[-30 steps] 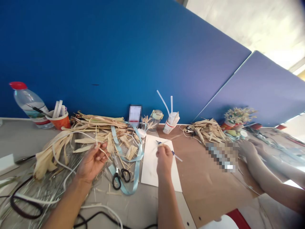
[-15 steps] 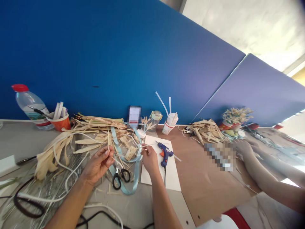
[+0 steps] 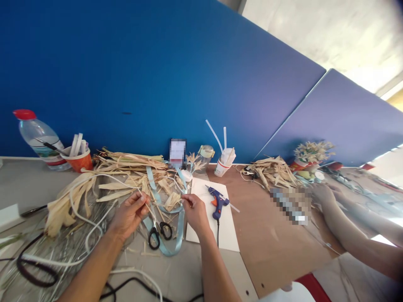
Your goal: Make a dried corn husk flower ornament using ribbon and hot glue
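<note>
My left hand is closed in a pinch on a thin pale strip, which looks like dried husk and pokes up past the fingertips. To its right, my right hand is pinched too, its fingertips beside a piece of husk; what they hold is too small to make out. Between and below the hands lie black-handled scissors and a loop of light blue ribbon. Just right of my right hand, a blue glue gun rests on a white sheet.
Dried husks lie heaped along the blue partition. At the left stand a water bottle and an orange cup; a white cup holds glue sticks. Cables cross the front. Another person's arms reach in at right.
My right hand has shifted slightly left and down, its fingertips nearer my left hand. The strip in my left hand has tilted from upright toward the left.
</note>
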### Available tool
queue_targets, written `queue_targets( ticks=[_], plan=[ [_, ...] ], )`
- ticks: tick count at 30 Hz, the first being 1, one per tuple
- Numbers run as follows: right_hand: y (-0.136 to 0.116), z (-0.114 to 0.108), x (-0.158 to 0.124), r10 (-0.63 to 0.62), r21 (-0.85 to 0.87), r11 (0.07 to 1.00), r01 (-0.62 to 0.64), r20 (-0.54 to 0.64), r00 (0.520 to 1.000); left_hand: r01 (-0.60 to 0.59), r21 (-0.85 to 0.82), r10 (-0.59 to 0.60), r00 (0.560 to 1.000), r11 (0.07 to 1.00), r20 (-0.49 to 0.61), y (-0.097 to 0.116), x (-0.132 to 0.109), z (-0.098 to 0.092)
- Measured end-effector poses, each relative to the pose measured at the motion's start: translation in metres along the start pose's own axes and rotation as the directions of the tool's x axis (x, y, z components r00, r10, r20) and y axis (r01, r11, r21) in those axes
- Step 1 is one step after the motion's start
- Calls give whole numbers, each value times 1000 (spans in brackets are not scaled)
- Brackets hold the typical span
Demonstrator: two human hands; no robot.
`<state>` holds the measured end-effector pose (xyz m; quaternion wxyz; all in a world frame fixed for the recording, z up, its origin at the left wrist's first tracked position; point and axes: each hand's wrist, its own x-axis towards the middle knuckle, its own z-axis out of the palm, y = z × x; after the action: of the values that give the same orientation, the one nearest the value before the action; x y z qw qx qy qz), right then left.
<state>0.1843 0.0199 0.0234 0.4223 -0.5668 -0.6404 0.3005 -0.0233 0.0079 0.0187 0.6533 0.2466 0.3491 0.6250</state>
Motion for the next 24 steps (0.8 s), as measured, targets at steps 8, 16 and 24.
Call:
queue_targets(
  ticks=[8, 16, 24],
  plan=[
    [-4, 30, -3, -324, -345, 864, 368, 180, 929, -184, 383, 300, 916, 905, -268, -8, 11, -9],
    [0, 46, 0, -203, -523, 800, 295, 227, 953, -161, 764, 532, 804, 625, -267, -13, 13, -22],
    [5, 54, 2, -116, -621, 764, 174, 134, 984, -270, 822, 673, 719, 501, -173, -13, 11, -20]
  ],
)
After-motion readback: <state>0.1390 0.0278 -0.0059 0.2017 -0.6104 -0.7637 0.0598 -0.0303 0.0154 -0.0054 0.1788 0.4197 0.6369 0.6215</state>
